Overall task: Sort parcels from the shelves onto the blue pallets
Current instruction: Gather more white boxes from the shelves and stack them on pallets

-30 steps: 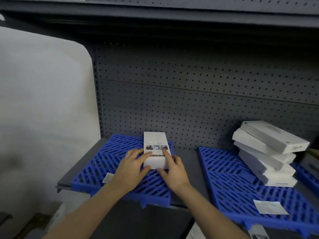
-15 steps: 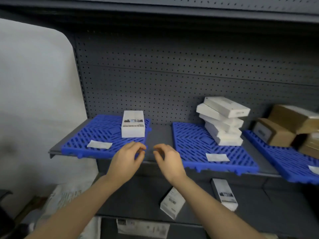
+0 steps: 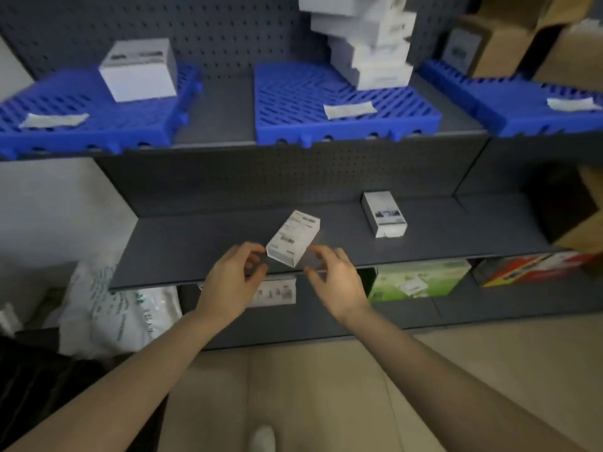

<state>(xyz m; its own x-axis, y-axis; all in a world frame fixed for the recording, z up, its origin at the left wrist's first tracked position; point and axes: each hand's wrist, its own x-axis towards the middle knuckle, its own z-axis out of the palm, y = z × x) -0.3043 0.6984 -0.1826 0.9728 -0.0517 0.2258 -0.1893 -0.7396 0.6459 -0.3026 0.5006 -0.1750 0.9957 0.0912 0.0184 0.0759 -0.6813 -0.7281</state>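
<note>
A small white labelled box (image 3: 293,238) lies at an angle on the grey middle shelf (image 3: 202,243). My left hand (image 3: 233,280) and my right hand (image 3: 336,282) hover on either side of its near end, fingers curled and apart, holding nothing. A second white box (image 3: 385,214) lies further right on the same shelf. On the shelf above, the left blue pallet (image 3: 81,115) carries one white box (image 3: 138,70), the middle blue pallet (image 3: 326,106) a stack of white boxes (image 3: 368,37), and the right blue pallet (image 3: 509,106) brown cartons (image 3: 528,37).
Paper labels lie on each pallet's front. Below the middle shelf stand a green box (image 3: 421,278) and a red box (image 3: 535,269). A white printed sack (image 3: 111,311) leans at the lower left. A brown carton (image 3: 584,223) fills the shelf's right end.
My hands let go of the white box on the left pallet and dropped to the middle shelf. My view tilted down, so the pallets now sit at the top.
</note>
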